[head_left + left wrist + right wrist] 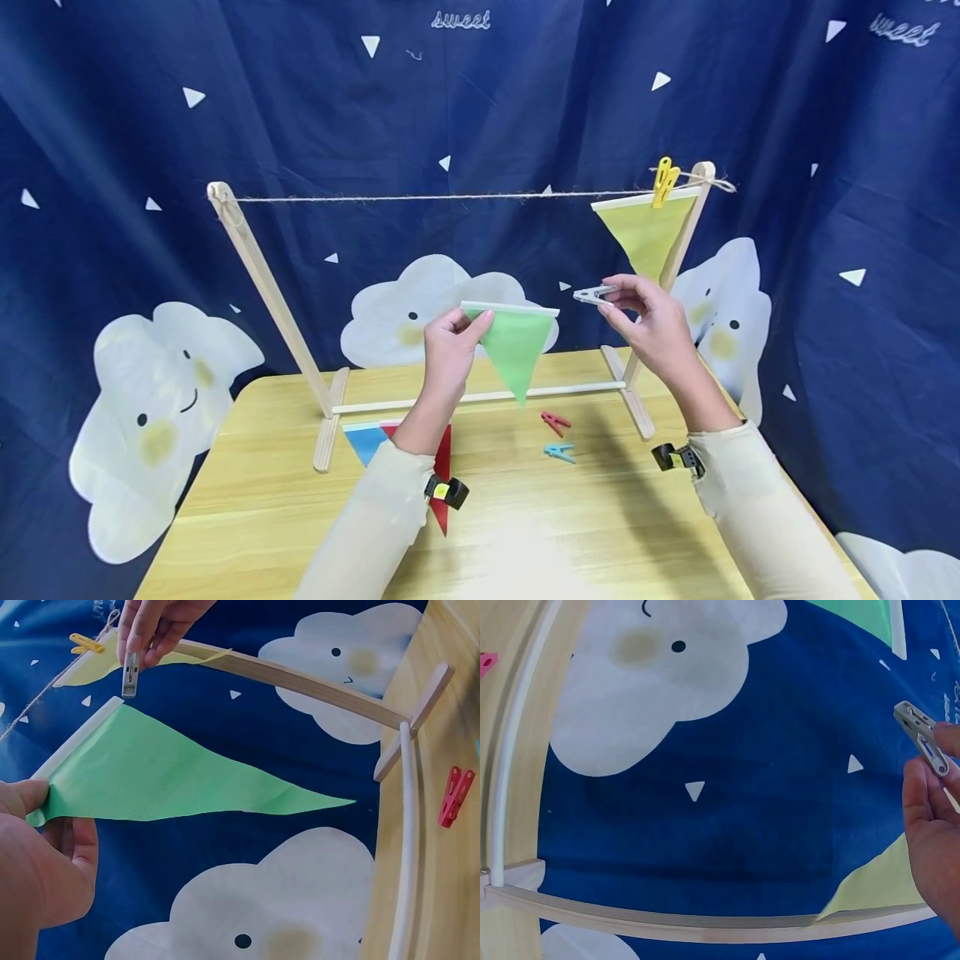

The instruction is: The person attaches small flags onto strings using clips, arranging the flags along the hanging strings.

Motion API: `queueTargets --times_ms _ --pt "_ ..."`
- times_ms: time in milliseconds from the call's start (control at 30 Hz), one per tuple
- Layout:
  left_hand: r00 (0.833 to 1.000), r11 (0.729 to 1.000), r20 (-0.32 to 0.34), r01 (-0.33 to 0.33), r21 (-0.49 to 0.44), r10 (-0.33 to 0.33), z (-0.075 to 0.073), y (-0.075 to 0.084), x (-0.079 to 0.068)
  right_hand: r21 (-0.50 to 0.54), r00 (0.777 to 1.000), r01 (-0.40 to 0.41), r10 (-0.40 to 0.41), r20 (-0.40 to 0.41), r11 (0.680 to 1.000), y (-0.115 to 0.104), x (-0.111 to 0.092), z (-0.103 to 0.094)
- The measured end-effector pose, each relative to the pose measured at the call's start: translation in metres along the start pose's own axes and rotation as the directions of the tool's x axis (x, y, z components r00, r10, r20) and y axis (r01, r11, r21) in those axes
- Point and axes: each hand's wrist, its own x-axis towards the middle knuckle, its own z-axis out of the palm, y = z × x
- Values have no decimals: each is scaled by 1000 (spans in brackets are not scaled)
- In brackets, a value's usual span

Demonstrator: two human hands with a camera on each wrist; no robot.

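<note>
My left hand (450,346) pinches the top left corner of a green triangular pennant (519,342), which hangs point down below the string (420,197). In the left wrist view the pennant (165,765) spreads out from thumb and fingers, its white top edge uncovered. My right hand (651,321) holds a grey clothespin (592,295) between thumb and fingers, just right of the pennant. The right wrist view shows that clothespin (921,735) at the fingertips. On the string's right end hangs a yellow pennant (647,229), clipped by a yellow clothespin (665,182).
A wooden frame (273,300) with two posts and a white lower bar (555,392) carries the string. A red clothespin (555,422) and a blue clothespin (559,452) lie on the table (525,517). Red (442,467) and blue (365,440) pennants lie partly behind the left forearm.
</note>
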Motion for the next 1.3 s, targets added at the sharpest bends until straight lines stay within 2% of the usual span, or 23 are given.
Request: queueTargets --times_ms 333,533,833,1033,1300 --pt "999 999 -18 -37 -9 37 11 12 11 -41 1000 27 -27 -2 999 -17 17 -9" --pt "997 997 -32 -73 -10 72 16 18 18 -26 999 27 -28 -38 999 -30 29 -15" --pt "995 996 -50 -89 -11 89 20 26 24 -9 992 94 -95 -84 995 -46 48 -23" --pt "995 996 -51 -91 -20 89 23 31 29 -41 991 95 -98 -92 995 -58 59 -27" --pt "996 996 -38 -87 -36 85 29 39 37 -92 981 165 -172 -84 982 -68 78 -31"
